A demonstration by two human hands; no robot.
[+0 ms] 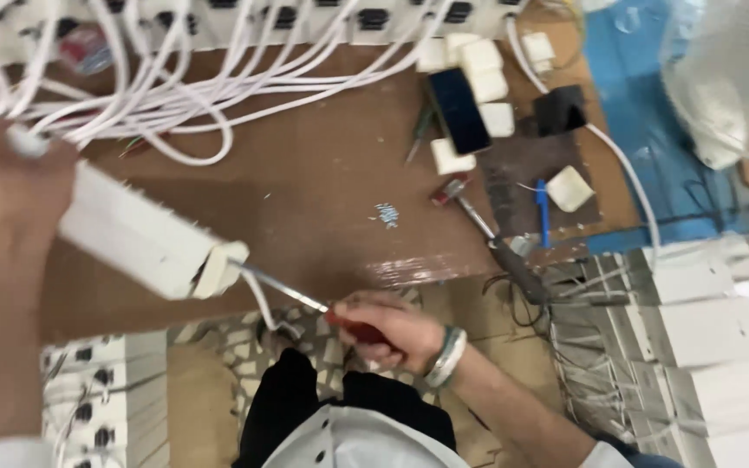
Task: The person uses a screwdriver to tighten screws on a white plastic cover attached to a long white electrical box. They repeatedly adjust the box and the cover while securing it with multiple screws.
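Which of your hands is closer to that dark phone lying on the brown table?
The right hand. It grips a red-handled screwdriver below the phone, slightly to its left. The left hand holds a white power strip at the far left edge, much farther off.

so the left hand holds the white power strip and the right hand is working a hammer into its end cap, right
Not quite. In the head view the right hand holds a red-handled screwdriver, not a hammer; its metal shaft reaches to the end cap. The hammer lies untouched on the brown table. The left hand does hold the white power strip.
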